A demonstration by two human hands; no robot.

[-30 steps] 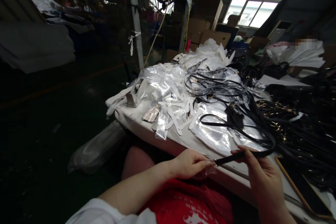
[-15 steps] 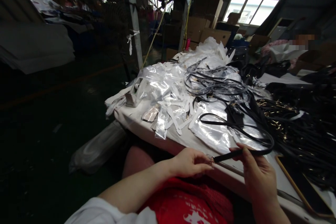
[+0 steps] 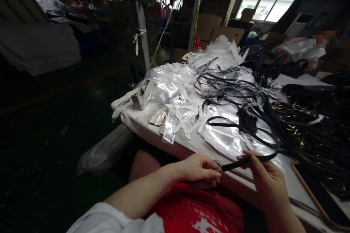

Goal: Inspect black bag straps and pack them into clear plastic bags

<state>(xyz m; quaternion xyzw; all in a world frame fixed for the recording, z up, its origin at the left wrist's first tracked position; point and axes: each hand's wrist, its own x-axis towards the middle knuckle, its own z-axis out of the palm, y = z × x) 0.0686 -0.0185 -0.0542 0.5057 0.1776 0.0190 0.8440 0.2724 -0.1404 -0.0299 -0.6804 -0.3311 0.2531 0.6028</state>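
A black strap stretches between my two hands at the table's front edge. My left hand is closed on its metal-fitted end, which the fingers mostly cover. Further along, my right hand pinches the strap between thumb and fingers. From there the strap curves back over the table in a long loop. Beneath that loop lie clear plastic bags. More black straps with gold-coloured clasps are heaped at the right.
White serrated strips and a tape dispenser lie on the white-covered table. A phone in a tan-edged case rests at the right front. Cardboard boxes stand behind, and a metal post rises at the far edge.
The view has shifted slightly. Both hands keep hold of the strap, and the strap's bend beyond my right hand has drawn in a little to the left.
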